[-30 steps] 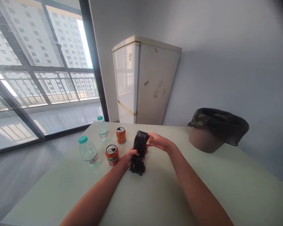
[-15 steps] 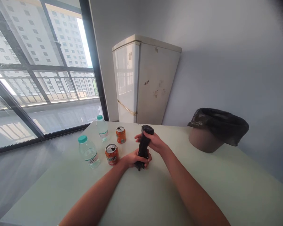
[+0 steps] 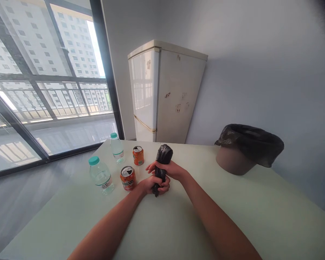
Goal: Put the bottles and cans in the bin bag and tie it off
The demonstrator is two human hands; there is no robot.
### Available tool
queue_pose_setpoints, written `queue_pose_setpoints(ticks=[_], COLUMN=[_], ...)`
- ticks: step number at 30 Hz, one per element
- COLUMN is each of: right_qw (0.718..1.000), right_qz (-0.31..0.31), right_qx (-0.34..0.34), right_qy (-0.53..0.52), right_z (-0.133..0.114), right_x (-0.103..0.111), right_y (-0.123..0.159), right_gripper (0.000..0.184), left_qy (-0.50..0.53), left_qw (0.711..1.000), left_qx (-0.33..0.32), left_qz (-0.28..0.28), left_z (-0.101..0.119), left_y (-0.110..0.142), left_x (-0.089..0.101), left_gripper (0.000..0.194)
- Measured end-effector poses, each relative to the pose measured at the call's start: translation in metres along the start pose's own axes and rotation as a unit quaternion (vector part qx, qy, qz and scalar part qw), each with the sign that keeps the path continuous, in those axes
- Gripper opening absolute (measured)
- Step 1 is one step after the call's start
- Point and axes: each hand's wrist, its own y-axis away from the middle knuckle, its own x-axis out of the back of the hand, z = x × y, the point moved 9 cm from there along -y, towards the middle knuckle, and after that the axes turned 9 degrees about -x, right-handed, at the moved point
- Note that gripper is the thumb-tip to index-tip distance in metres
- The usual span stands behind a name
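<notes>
Left hand (image 3: 161,185) and right hand (image 3: 171,169) gripping a black plastic bag (image 3: 164,153)

Bunched lengthwise, the bag sits between both palms above the table (image 3: 178,231). Curled fingers of the left hand clasp its lower part, a crumpled end poking out beneath; the right hand wraps more loosely above, thumb across the front, fingertips spread past the far side. Just left of the left wrist stands an opened orange soda can (image 3: 128,178), another orange can (image 3: 138,156) beyond it. Farther left are two teal-capped clear bottles (image 3: 100,177). Well right of the right hand: a black-lined trash bin (image 3: 233,161).
</notes>
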Motion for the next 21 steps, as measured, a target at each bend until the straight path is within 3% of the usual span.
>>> queue_pose_setpoints(ticks=[7, 9, 11, 14, 18, 21], right_qw=[0.987, 0.981, 0.974, 0.956, 0.939, 0.918], right_qz=[0.144, 0.175, 0.199, 0.223, 0.233, 0.224], right_qx=[0.051, 0.07, 0.088, 0.106, 0.114, 0.162], right_qy=[0.042, 0.038, 0.058, 0.161, 0.228, 0.284], right_z=[-0.01, -0.017, -0.025, -0.036, -0.041, -0.053], right_x=[0.03, 0.039, 0.046, 0.051, 0.058, 0.056], right_y=[-0.001, 0.004, 0.01, 0.018, 0.028, 0.037], right_gripper=[0.042, 0.04, 0.036, 0.031, 0.021, 0.019], left_qy=[0.032, 0.038, 0.033, 0.009, -0.013, 0.002], left_qw=[0.999, 0.996, 0.986, 0.968, 0.972, 0.964], left_qx=[-0.02, -0.046, -0.093, -0.143, -0.147, -0.16], left_qz=[0.023, 0.062, 0.136, 0.208, 0.185, 0.21], left_z=[0.003, 0.008, 0.017, 0.025, 0.023, 0.022], left_y=[-0.002, -0.004, -0.004, -0.002, -0.006, -0.005], left_x=[0.008, 0.015, 0.027, 0.037, 0.036, 0.045], left_gripper=[0.014, 0.013, 0.023, 0.029, 0.03, 0.035])
